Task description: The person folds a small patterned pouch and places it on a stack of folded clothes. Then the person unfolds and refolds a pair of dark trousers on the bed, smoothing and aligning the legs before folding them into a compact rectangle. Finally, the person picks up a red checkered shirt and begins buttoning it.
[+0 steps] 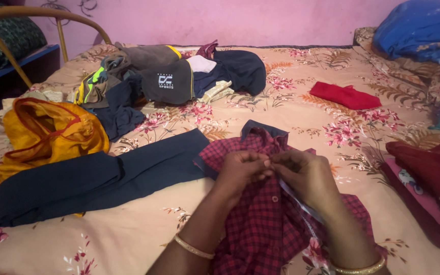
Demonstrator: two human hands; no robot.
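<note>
Pinching the front edge of the shirt (271, 224) with both hands, I have my fingers meeting just below its collar (263, 130). My left hand (243, 170) is curled tight, thumb and fingertips clamped on the red-checked cloth; my right hand (306, 175) mirrors it from the other side, fingers closed on the same strip, so the two sets of fingertips touch. A button (275, 199) shows on the placket just under my hands. The shirt lies flat on the bed (128, 239), collar pointing away from me, its body spread toward me between my forearms. A thin bangle (193, 248) sits on my left wrist and another on my right (358, 268).

Just left of the shirt, touching its shoulder, lie folded dark trousers (97, 181). Beyond them is a crumpled yellow garment (47, 135). Farther up the bed sits a heap of dark clothes (174, 76), well apart from my hands. A folded red cloth (344, 95) lies alone to the upper right. Maroon fabric (431, 173) rests at the right edge of the bed, near the shirt but not touching it. A blue bundle (423, 28) fills the far right corner against the pink wall (230, 20). The bedsheet is peach with pink flowers.
</note>
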